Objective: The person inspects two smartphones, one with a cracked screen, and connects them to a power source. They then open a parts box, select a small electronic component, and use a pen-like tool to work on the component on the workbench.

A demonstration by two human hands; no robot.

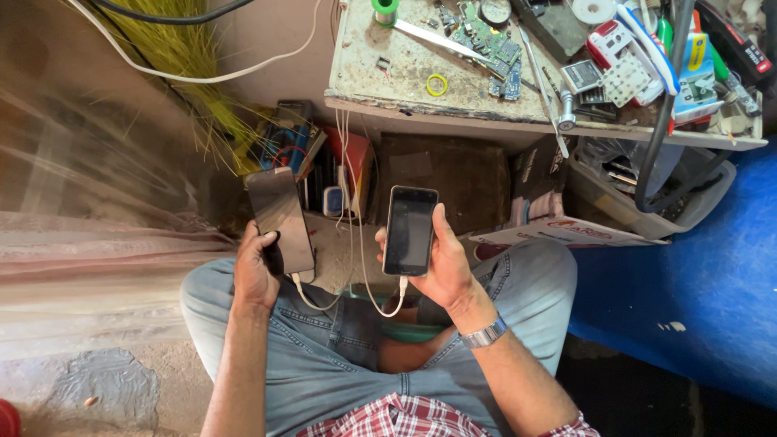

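My left hand (256, 271) grips a large dark phone (280, 218) by its lower end, screen up and blank. My right hand (441, 263) holds a smaller black phone (409, 230) upright, its screen dark too. A white cable (387, 307) is plugged into the bottom of the smaller phone and loops down across my lap toward the larger phone. I sit with knees apart in blue jeans, a metal watch (485, 333) on my right wrist.
A worn workbench (405, 77) stands ahead with a green circuit board (486, 36), a yellow ring (437, 84), a solder spool, tools and phone parts. Under it are boxes and a plastic bin (639, 202). A blue surface (696, 275) lies to the right, a straw broom at top left.
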